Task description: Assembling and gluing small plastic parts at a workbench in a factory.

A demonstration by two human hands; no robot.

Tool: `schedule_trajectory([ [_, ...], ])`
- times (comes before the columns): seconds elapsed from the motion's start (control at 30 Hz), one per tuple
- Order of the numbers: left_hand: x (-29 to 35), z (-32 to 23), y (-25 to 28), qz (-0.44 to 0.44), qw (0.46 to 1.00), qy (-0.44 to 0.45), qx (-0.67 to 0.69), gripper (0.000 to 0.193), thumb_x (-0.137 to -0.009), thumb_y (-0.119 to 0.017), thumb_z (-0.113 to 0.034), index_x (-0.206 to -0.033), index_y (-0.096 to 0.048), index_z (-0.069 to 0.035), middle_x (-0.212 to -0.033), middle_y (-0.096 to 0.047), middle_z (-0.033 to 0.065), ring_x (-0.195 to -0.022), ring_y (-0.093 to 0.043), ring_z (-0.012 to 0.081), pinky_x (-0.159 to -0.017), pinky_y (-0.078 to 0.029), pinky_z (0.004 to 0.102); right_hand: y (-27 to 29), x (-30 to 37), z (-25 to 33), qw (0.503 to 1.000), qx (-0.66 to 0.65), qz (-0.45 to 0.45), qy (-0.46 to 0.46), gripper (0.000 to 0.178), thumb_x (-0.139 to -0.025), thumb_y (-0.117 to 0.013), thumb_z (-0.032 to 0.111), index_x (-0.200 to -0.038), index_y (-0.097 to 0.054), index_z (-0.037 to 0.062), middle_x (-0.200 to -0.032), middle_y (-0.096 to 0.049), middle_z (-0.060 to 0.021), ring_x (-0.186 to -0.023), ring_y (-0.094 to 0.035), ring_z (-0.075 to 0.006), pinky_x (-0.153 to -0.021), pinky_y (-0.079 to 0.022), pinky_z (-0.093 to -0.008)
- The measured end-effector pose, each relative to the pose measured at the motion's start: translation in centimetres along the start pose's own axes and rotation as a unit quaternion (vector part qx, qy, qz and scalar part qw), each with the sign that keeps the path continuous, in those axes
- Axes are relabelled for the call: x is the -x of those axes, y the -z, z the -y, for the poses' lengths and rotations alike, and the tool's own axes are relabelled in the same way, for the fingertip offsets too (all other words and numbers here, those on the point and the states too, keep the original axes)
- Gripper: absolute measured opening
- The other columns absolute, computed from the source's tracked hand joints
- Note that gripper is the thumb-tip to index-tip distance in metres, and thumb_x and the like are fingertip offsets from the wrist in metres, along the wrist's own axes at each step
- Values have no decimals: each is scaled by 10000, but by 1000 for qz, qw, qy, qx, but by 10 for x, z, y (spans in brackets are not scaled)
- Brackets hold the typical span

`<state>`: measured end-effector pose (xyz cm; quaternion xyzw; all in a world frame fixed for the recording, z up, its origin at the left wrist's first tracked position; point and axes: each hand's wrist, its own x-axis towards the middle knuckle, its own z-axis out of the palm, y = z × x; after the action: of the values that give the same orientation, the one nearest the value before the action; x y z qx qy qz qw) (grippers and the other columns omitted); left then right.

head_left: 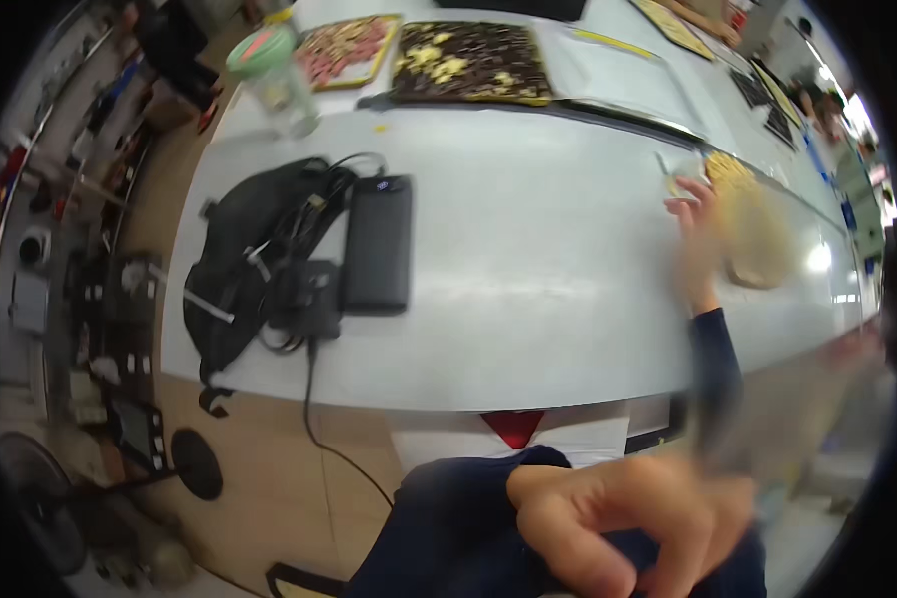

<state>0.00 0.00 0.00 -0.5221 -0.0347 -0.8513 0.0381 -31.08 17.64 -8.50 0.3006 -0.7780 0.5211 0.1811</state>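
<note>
Close below me my left hand [628,513] hangs in front of my lap with its fingers bent inward. What they may hold is hidden; a pale blurred shape [797,414] spreads to the right of its fingertips. My right hand [695,229] reaches out over the right side of the white table [528,239], smeared by motion, fingers apart. Right beside it lies a yellowish, blurred bag-like bundle [752,234] with small yellow pieces [728,171] at its far end. A small clear item [680,179] sits by the fingertips.
Left on the table are a black pouch [244,269] with cables and a black power bank [379,244]. A green-lidded clear jar [274,85], a pink-topped tray [344,52], a dark tray with yellow pieces [468,62] and a lined tray [618,80] stand behind. Other people are around.
</note>
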Motion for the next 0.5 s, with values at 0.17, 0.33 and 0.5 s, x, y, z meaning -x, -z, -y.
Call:
schedule_trajectory([
  [0.17, -49, 50, 81, -300, 859, 309, -277, 229, -938, -454, -215, -870, -572, -30, -847, -547, 81, -803, -488, 178, -758, -389, 288, 21, 16, -13, 994, -66, -92, -3, 162, -949, -477, 75, -1102, -513, 34, -1009, -591, -70, -792, -560, -124, -776, -462, -253],
  [0.33, -36, 48, 154, -385, 647, 342, -562, 193, -943, -461, -156, -849, -551, -14, -829, -556, 36, -789, -516, 122, -750, -413, 253, 29, 26, -13, 988, -89, -82, -98, 91, -920, -500, 36, -976, -569, 18, -849, -603, -46, -742, -549, -104, -695, -451, -237],
  [0.5, -65, -20, 250, -84, 298, 240, -920, 98, -882, -541, -78, -852, -568, 12, -831, -574, 114, -736, -565, 225, -699, -472, 298, 14, 30, -3, 994, -74, 57, -56, 112, -856, -528, -1, -955, -573, 22, -789, -583, -93, -686, -576, -185, -640, -461, -291],
])
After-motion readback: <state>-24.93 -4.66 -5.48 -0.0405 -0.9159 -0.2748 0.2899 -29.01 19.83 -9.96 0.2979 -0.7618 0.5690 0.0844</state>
